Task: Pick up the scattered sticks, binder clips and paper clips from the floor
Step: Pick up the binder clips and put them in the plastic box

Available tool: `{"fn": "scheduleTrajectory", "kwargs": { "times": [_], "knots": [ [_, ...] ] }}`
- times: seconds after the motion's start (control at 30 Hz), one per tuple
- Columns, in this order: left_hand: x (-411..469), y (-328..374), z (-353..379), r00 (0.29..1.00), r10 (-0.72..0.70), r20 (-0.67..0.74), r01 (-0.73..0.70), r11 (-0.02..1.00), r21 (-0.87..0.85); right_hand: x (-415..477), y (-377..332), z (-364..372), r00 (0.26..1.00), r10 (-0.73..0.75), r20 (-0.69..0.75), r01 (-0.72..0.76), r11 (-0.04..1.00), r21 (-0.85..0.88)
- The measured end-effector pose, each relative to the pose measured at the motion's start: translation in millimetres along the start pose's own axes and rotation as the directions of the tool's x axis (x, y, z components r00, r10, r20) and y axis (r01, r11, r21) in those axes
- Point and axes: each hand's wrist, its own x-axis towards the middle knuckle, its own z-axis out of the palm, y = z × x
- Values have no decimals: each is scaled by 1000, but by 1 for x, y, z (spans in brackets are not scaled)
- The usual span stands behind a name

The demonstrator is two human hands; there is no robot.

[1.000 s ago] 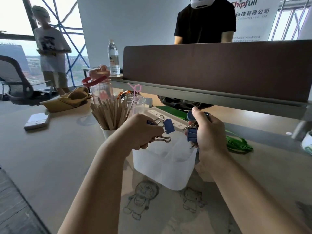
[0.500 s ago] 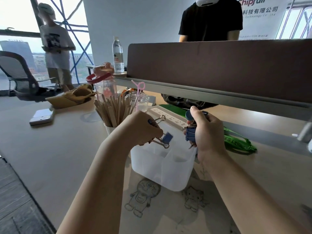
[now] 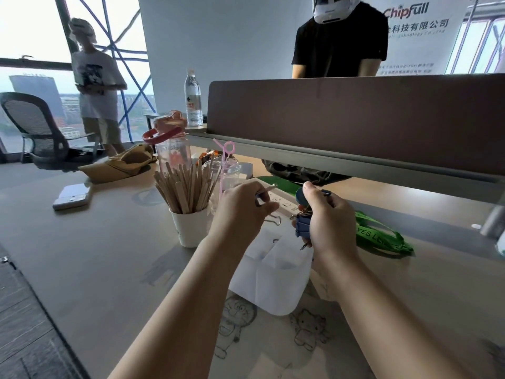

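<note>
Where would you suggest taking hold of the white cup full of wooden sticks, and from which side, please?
Grip the white cup by its bare side wall below the rim, from the near left. The wooden sticks fan out above the rim, likely blocking a top grasp; the left hand and the translucent bin crowd its right side, and a pink bottle stands behind it.

Left hand (image 3: 240, 212): bare; back of the hand and knuckles facing the camera.
Right hand (image 3: 328, 222): bare; back of the hand and a rounded thumb tip in view.
Left forearm (image 3: 175, 296): uncovered from wrist to the lower frame edge; slender, smooth.
Right forearm (image 3: 396, 318): uncovered likewise (looks broader, being nearer the wide-angle lens).
Rest of body: outside the picture.
</note>
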Motion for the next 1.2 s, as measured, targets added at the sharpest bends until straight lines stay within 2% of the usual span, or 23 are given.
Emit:
{"fn": "scheduleTrajectory", "kwargs": {
  "times": [0.17,0.3,0.4,0.53,0.73,1.0,1.1,1.2],
  "knots": [
    [-1,6,2,996,62,70,-70,991,116,0,-1,-1,1000,10,9,-10,1000,7],
    [1,14,-2,996,-41,77,49,993,-106,1,1,-2,1000,9,21,-9,1000,-2],
    [2,17,0,976,-147,158,198,904,-379,2,2,-2,1000,6,21,-5,1000,-15],
    [3,15,5,964,-165,208,253,810,-529,2,1,-2,1000,1,22,-1,1000,-8],
    [2,10,4,960,-107,260,242,782,-575,3,0,-2,1000,0,-5,0,1000,9],
    [3,8,2,939,-112,326,294,751,-591,1,-2,-1,1000,0,-14,0,1000,-18],
    [2,9,0,936,-143,321,320,724,-611,1,-1,-2,1000,-3,-12,2,999,-35],
    [2,9,-3,932,-214,292,358,653,-667,2,0,-1,1000,-4,-12,4,999,-32]
  ]
}}
